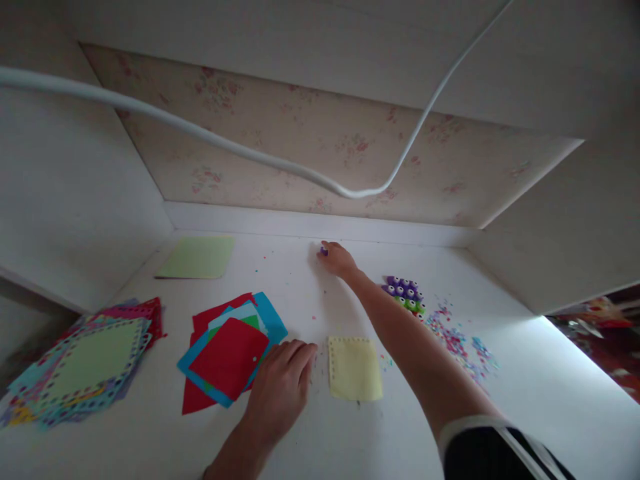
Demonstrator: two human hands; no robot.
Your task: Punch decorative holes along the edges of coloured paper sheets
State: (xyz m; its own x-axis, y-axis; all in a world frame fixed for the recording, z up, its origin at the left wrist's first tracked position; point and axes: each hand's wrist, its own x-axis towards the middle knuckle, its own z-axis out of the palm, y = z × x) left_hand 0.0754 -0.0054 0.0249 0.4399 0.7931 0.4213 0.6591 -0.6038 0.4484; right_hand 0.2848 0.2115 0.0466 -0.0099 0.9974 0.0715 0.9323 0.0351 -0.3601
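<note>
My right hand (338, 259) is stretched far across the white surface, its fingers closed around a small purple piece (324, 251) near the back edge. The piece's colour matches the purple ones in a cluster of small figures (404, 290) with white eye-like dots, right of my forearm. My left hand (283, 383) lies loosely on the surface with bent fingers, holding nothing that I can see. It rests at the right edge of a loose pile of red and blue paper sheets (230, 357). Between my arms is a pale yellow sheet (355, 369) with holes punched along its top and left edges.
Punched coloured sheets (95, 367) are stacked at the left. A pale green sheet (197, 258) lies at the back left. Tiny paper bits (457, 340) are scattered at the right. A white cable (250, 153) hangs across the view above the surface, before a flowered back panel (360, 147).
</note>
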